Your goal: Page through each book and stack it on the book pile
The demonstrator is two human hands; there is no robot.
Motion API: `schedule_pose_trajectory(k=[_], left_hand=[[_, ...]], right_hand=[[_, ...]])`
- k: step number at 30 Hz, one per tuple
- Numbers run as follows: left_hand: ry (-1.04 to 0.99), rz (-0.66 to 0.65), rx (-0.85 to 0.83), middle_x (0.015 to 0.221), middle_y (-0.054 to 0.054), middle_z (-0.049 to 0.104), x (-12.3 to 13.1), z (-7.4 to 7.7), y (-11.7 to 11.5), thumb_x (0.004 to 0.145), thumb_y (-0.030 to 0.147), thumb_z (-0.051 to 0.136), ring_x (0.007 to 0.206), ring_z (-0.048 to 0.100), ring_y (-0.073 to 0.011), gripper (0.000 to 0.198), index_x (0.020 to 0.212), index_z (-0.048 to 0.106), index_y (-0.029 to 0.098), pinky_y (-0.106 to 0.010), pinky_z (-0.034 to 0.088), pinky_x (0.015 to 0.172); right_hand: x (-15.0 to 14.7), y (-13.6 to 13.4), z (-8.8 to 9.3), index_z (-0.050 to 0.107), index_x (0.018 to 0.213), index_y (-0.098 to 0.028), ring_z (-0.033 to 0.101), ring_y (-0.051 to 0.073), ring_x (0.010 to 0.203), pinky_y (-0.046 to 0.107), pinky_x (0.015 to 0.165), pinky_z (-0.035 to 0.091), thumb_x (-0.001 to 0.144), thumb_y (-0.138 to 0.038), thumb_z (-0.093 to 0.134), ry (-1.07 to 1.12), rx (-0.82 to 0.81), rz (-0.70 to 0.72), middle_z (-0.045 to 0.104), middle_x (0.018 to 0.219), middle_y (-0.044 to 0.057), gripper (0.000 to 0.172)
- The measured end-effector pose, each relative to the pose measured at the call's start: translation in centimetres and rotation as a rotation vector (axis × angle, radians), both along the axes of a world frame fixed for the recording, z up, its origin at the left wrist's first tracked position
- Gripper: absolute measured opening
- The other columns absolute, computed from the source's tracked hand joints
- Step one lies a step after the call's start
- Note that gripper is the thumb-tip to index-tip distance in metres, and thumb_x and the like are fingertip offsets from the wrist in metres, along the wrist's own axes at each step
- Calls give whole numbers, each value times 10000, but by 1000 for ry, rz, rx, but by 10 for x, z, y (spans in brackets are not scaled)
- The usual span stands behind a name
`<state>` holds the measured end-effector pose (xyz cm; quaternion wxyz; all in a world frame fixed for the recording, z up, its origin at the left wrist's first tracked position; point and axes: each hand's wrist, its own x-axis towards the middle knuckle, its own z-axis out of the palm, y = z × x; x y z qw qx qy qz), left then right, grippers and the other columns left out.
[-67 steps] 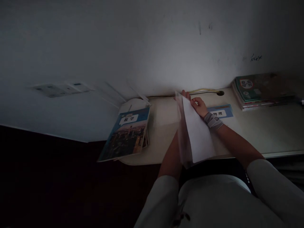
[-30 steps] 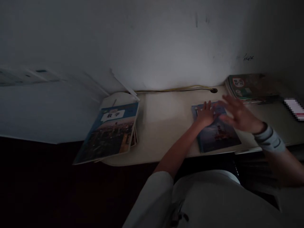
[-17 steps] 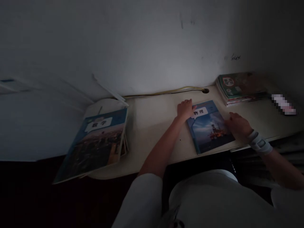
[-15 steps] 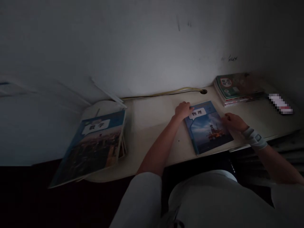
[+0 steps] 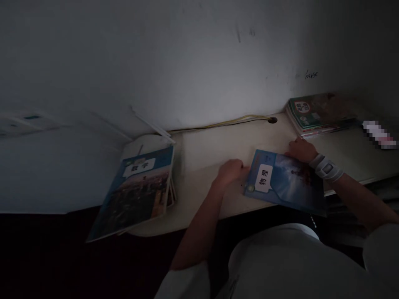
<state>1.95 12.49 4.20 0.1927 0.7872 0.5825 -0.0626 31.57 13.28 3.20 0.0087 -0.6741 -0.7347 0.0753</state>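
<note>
A blue textbook (image 5: 285, 182) with a white label and a sky picture lies turned sideways at the near edge of the pale desk (image 5: 215, 145), partly over the edge. My left hand (image 5: 230, 171) grips the book's left end, fingers curled round it. My right hand (image 5: 299, 150), wearing a grey wrist strap, holds the book's far edge with bent fingers. The room is dim.
A stack of books topped by a blue textbook (image 5: 140, 189) hangs over the desk's left end. A pile of green-covered books (image 5: 321, 112) sits at the back right. A yellow cable (image 5: 230, 121) runs along the wall to a hole in the desk.
The white sheets I held are gone and the blue book lies uncovered. Both hands took its edges and turned it sideways, pulling it toward the near edge.
</note>
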Motion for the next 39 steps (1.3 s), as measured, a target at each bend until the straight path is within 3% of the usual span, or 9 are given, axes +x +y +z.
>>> schedule_pose_trajectory(k=[4, 8, 12, 19, 23, 30, 39], left_hand=[[-195, 76, 147, 918, -111, 714, 23, -8, 35, 846, 448, 513, 870, 641, -228, 332, 863, 705, 179, -296, 444, 742], [-277, 69, 147, 927, -95, 723, 44, -19, 65, 821, 407, 562, 854, 646, -221, 288, 854, 717, 167, -291, 449, 743], [-343, 72, 162, 905, -47, 730, 53, -25, 72, 803, 315, 586, 844, 647, -184, 180, 844, 716, 197, -260, 449, 743], [-346, 131, 245, 933, -45, 717, 38, -25, 64, 829, 281, 558, 865, 630, -173, 153, 837, 694, 213, -264, 437, 785], [-290, 203, 277, 914, -54, 711, 17, -23, 59, 825, 245, 546, 850, 626, -178, 143, 822, 679, 194, -268, 432, 774], [-213, 320, 320, 960, -53, 700, -2, -20, 55, 860, 240, 478, 894, 619, -184, 167, 877, 640, 202, -271, 418, 780], [-28, 273, 332, 975, -102, 681, 10, -27, 42, 925, 249, 360, 881, 632, -229, 237, 1054, 552, 196, -315, 423, 716]], right_hand=[[23, -12, 6, 613, 1045, -144, 585, 309, 1054, 388, 814, 451, 863, -533, 499, -68, 58, -104, 606, 1121, 204, 444], [75, -46, 4, 644, 826, -177, 644, 286, 876, 357, 692, 434, 887, -577, 392, -66, 0, -355, 679, 915, 159, 477], [96, -71, -7, 632, 740, -205, 639, 217, 744, 310, 640, 402, 873, -502, 447, 129, -43, -288, 687, 778, 84, 374], [69, -53, -18, 617, 770, -195, 619, 179, 720, 268, 640, 391, 840, -296, 493, 195, 58, -275, 679, 745, 48, 174], [49, -23, -22, 619, 847, -178, 619, 197, 773, 273, 646, 384, 851, -263, 477, 177, 175, -246, 691, 861, 81, 166], [17, 26, -20, 597, 964, -160, 619, 220, 827, 279, 641, 357, 889, -240, 445, 128, 137, -230, 690, 952, 116, 187], [6, 13, -26, 539, 1096, -162, 622, 218, 818, 286, 616, 361, 940, -251, 326, 1, 219, -201, 659, 1026, 130, 279]])
